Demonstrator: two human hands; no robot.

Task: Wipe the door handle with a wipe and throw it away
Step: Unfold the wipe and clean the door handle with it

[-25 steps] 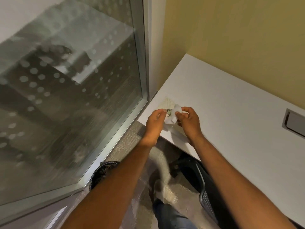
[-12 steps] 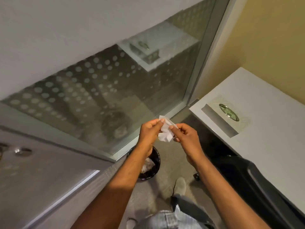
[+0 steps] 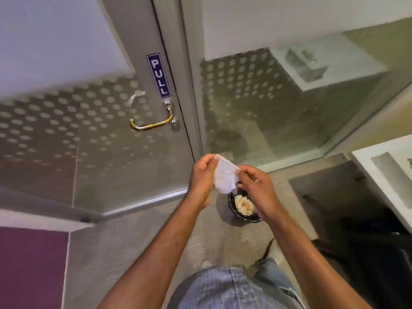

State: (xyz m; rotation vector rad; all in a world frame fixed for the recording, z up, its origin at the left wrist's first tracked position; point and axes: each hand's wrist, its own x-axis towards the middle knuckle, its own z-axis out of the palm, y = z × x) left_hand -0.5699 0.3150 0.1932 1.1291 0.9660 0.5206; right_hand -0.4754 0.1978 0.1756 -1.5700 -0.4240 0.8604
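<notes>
hands: left hand (image 3: pixel 201 175) and right hand (image 3: pixel 256 186) each pinch a top corner of the wipe (image 3: pixel 224 178), fingers closed on it, so it's stretched between them
wipe feel: thin, limp, super light; I'd bunch it into the palm for wiping, a corner grip looks too floppy
below the fingers: bin (image 3: pixel 244 208) on the floor, already has crumpled paper in it
beyond the fingers, up-left: door handle (image 3: pixel 151 123), brass bar under the PULL sign (image 3: pixel 158 75), not touched yet
</notes>
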